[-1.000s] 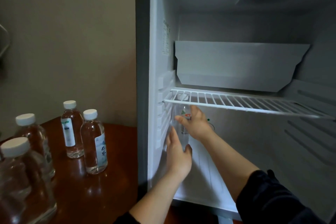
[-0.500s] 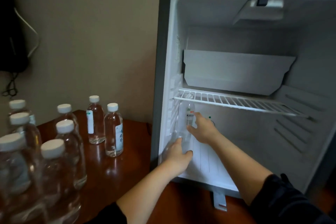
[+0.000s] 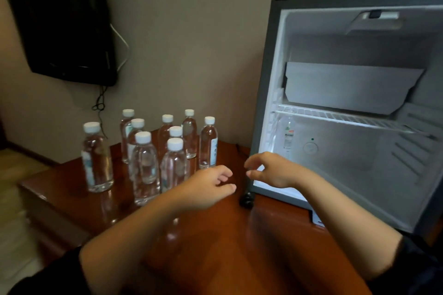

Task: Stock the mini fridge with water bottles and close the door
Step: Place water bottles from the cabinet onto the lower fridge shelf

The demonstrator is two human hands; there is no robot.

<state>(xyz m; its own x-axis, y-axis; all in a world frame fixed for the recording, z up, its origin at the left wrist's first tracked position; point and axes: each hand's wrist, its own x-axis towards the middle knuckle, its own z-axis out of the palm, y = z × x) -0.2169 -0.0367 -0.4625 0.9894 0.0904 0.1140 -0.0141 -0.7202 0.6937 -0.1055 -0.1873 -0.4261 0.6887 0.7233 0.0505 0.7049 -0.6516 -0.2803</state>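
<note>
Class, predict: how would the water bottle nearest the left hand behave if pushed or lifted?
This bottle looks full, so probably heavy for its size. Tall and narrow, it may tip if pushed near the white cap. The polished table could let it slide.

— Where does it look from?
— From the person's head, wide-angle, facing forward and down over the wooden table [image 3: 239, 246].
— How near?
— Close: the left hand [image 3: 206, 187] and right hand [image 3: 273, 170] sit at mid-frame, arms entering from the bottom edge. The mini fridge [image 3: 269, 79] fills the right side, the water bottles [image 3: 146, 165] stand left of centre.
— Another view?
— Only this one.
</note>
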